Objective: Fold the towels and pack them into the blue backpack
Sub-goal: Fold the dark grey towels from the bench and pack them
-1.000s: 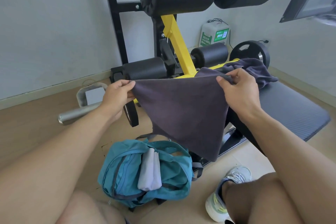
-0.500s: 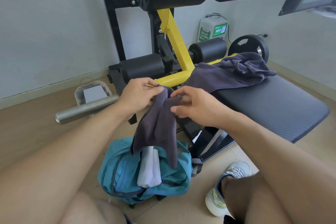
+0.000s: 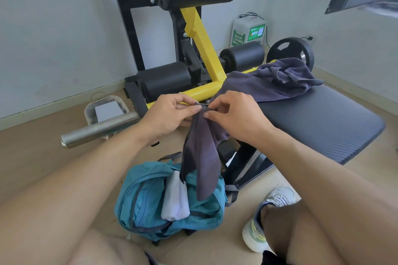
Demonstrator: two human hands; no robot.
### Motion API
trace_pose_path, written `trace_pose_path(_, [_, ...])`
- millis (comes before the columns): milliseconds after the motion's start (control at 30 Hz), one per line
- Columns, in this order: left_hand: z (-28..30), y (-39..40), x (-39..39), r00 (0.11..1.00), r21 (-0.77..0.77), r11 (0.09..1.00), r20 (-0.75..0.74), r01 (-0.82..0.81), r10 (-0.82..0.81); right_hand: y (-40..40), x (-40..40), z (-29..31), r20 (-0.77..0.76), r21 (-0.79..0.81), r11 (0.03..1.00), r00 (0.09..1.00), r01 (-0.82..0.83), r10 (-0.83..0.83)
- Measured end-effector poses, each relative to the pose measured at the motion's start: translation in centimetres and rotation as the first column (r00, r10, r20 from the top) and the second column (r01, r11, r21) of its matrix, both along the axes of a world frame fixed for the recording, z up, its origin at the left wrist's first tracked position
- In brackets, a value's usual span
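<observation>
Both bare forearms reach forward from the bottom corners, and the hands meet above the floor: the left hand (image 3: 172,112) and the right hand (image 3: 233,114) each pinch the top edge of a dark grey towel (image 3: 202,157), thumbs and fingertips close together, so the cloth hangs down in a narrow doubled strip. Its lower end dangles over the blue backpack (image 3: 150,202), which lies on the floor with its zip open; a folded white towel (image 3: 175,198) sticks out of the opening, its lower part hidden inside. Farther off, a second dark towel (image 3: 280,79) lies crumpled on the far edge of the padded surface (image 3: 323,127), partly hidden behind the right hand.
</observation>
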State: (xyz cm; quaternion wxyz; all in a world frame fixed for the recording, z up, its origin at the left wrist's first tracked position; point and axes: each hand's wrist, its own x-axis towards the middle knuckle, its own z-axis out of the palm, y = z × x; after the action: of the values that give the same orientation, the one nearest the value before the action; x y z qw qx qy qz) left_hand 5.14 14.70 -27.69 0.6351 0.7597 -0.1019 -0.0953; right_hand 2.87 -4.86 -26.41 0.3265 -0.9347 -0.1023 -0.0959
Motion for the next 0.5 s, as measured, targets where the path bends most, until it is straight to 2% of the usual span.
trace_pose_path(300, [0.47,-0.28,-0.74,0.997,-0.026,0.997,-0.041,0.066,-0.067,-0.31,0.32,-0.39,0.029,-0.021,1.000,1.000,0.004,-0.003])
trace_pose_path(500, [0.27,-0.37,-0.65,0.999,0.021,0.999,-0.003,0.035,-0.035,-0.28,0.23,-0.15,0.040,-0.021,0.999,0.998,-0.041,0.042])
